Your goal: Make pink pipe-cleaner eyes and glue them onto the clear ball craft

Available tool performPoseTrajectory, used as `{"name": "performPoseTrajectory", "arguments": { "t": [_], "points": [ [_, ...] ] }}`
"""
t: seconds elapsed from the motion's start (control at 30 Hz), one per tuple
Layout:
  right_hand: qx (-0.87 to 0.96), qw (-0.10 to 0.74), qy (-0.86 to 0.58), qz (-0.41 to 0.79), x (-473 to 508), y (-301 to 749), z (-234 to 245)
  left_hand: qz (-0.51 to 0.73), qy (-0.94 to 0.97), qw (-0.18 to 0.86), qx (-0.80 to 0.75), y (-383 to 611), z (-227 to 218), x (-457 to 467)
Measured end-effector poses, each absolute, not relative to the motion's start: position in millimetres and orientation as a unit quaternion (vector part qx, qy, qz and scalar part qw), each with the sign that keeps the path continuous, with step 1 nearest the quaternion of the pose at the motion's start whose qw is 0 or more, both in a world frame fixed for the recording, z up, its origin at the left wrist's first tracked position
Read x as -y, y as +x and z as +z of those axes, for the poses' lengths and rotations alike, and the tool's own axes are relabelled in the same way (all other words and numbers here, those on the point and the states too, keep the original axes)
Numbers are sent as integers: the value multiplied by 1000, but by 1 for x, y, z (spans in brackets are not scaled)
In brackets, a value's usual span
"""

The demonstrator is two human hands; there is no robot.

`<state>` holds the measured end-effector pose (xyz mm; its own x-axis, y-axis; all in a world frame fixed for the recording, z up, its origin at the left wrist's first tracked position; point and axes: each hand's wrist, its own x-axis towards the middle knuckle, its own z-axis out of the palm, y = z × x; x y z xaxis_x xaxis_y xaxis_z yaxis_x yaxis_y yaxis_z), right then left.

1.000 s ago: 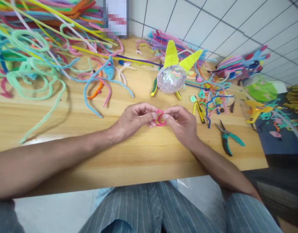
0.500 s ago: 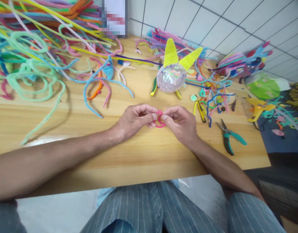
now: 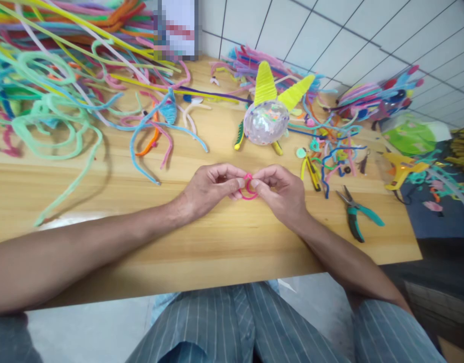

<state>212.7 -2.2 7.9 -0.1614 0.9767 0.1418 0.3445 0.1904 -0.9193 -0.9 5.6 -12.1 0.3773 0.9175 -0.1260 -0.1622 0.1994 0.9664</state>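
Note:
Both of my hands meet over the middle of the wooden table [image 3: 216,242]. My left hand [image 3: 209,189] pinches one side of a small pink pipe-cleaner ring [image 3: 248,187], and my right hand [image 3: 282,194] pinches the other side. The fingers of both hands are closed on it. Just beyond the hands stands a glittery clear ball figure [image 3: 265,122] with two yellow pipe-cleaner horns.
A big tangle of coloured pipe cleaners [image 3: 58,91] covers the table's left and back. Teal-handled pliers [image 3: 354,212] lie to the right of my right hand, a yellow cutter [image 3: 311,171] beside them, a yellow glue gun [image 3: 401,169] and more pipe-cleaner pieces farther right.
My hands stay on the pink ring with only slight finger movement. The view has shifted a little.

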Motion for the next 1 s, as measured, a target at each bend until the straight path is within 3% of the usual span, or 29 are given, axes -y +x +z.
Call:
{"name": "performPoseTrajectory", "arguments": {
  "t": [1.0],
  "points": [
    [648, 403, -509, 397, 3, 213, 6, 397, 507, 662, -384, -2, -10, -5]
  ]
}}
